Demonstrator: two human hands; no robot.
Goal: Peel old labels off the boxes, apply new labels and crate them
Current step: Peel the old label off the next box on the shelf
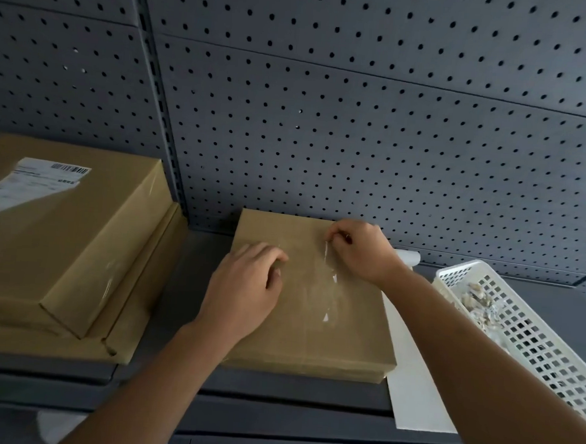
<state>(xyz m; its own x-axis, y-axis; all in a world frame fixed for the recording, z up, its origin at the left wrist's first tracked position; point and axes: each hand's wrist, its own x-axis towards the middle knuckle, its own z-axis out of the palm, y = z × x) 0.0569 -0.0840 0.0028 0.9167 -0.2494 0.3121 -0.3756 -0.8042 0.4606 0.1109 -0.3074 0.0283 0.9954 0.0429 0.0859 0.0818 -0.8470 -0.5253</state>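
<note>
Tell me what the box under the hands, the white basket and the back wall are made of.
Box: brown cardboard, matte, with a glossy tape-like sheen and white label scraps left on it. Basket: white moulded plastic, judging by its even grid of holes. Back wall: dark grey perforated sheet, probably painted metal.

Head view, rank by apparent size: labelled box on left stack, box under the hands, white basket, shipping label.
1. labelled box and box under the hands: look alike, not ranked.
2. white basket, cropped by frame edge.
3. shipping label.
</note>
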